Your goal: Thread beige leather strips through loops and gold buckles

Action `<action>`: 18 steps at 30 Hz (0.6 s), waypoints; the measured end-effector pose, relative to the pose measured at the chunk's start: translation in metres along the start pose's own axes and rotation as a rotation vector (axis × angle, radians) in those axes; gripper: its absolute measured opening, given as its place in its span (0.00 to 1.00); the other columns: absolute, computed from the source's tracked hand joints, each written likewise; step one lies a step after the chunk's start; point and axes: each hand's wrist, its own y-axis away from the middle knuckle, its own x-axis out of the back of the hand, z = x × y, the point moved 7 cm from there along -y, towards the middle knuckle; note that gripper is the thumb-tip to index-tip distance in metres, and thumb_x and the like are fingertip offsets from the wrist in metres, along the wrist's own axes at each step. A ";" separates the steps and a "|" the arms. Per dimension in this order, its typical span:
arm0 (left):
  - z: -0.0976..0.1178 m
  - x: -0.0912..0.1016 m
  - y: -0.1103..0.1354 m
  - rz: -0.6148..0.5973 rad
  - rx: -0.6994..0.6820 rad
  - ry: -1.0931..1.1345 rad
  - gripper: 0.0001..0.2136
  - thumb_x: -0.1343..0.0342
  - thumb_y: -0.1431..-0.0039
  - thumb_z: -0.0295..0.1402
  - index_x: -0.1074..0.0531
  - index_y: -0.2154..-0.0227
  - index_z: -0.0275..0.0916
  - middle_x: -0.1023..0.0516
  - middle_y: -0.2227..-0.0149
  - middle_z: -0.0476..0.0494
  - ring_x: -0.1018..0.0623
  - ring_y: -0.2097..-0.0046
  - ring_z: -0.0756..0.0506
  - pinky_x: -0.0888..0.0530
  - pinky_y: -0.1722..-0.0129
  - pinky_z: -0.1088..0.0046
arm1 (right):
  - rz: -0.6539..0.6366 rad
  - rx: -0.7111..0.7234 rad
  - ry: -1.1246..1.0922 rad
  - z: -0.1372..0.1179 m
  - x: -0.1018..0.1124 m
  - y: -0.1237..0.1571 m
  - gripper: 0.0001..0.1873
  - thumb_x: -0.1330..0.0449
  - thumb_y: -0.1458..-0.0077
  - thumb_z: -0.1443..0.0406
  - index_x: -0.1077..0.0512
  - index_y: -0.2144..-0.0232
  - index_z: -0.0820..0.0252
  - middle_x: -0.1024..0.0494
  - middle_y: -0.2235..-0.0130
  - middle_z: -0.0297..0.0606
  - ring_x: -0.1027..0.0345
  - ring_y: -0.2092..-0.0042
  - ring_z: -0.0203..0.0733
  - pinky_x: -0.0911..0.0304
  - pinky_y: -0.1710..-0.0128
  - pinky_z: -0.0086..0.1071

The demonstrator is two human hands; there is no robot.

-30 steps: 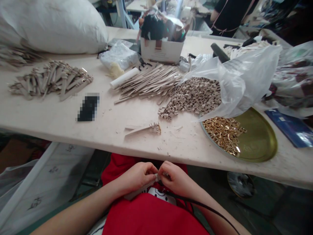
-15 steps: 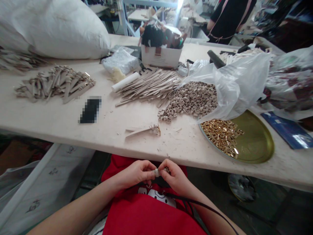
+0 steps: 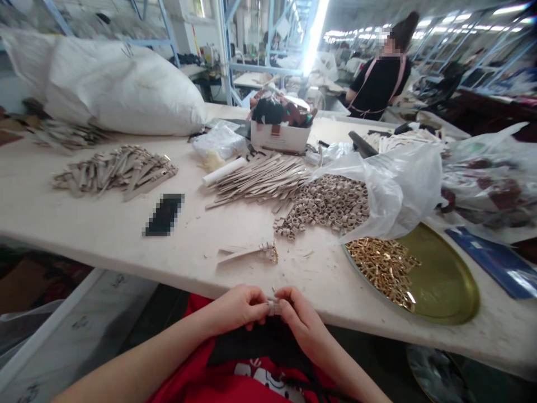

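Just in front of the table edge, a narrow beige strap with a small loop around it (image 3: 273,307) is stretched between my two hands. My left hand (image 3: 245,308) pinches it on one side of the loop; my right hand (image 3: 300,316) has thumb and fingers closed on the other side. Most of the strap is hidden by my fingers. Beyond them on the table lies a small bunch of straps (image 3: 247,253), with loops and gold buckles at its right end. Farther back are a heap of beige loops (image 3: 329,204) and a pile of flat strips (image 3: 264,179).
A round olive-gold tray (image 3: 451,280) holds gold buckles (image 3: 384,266) at right. Finished-looking straps (image 3: 117,170) lie at left, near a pixelated dark rectangle (image 3: 164,215). A white box (image 3: 279,138), a plastic bag (image 3: 403,184) and a large white sack (image 3: 121,84) stand behind. A person (image 3: 380,81) is beyond.
The view has tilted up, so the table sits lower and more of the room shows. Both hands still hold the strap, and the right fingers have shifted so its gold end no longer shows.
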 end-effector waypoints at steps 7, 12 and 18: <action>0.024 0.021 -0.019 0.181 -0.162 -0.443 0.13 0.55 0.45 0.36 0.28 0.73 0.36 0.26 0.78 0.47 0.28 0.75 0.49 0.38 0.78 0.78 | 0.105 0.138 0.073 0.003 0.005 -0.036 0.09 0.56 0.42 0.64 0.37 0.68 0.58 0.31 0.70 0.36 0.37 0.66 0.39 0.41 0.66 0.32; 0.062 0.066 -0.031 0.441 -0.343 -0.792 0.14 0.55 0.42 0.40 0.27 0.64 0.39 0.24 0.65 0.42 0.27 0.62 0.44 0.34 0.63 0.74 | 0.275 0.192 0.292 0.005 0.018 -0.067 0.09 0.52 0.44 0.63 0.34 0.66 0.58 0.28 0.67 0.41 0.36 0.63 0.45 0.41 0.63 0.38; 0.079 0.202 -0.058 0.794 -0.022 -0.999 0.13 0.57 0.41 0.31 0.30 0.59 0.32 0.28 0.59 0.33 0.28 0.56 0.40 0.35 0.57 0.66 | 0.465 0.203 0.277 0.017 0.036 -0.074 0.10 0.51 0.44 0.61 0.34 0.64 0.58 0.29 0.62 0.43 0.37 0.59 0.47 0.41 0.59 0.41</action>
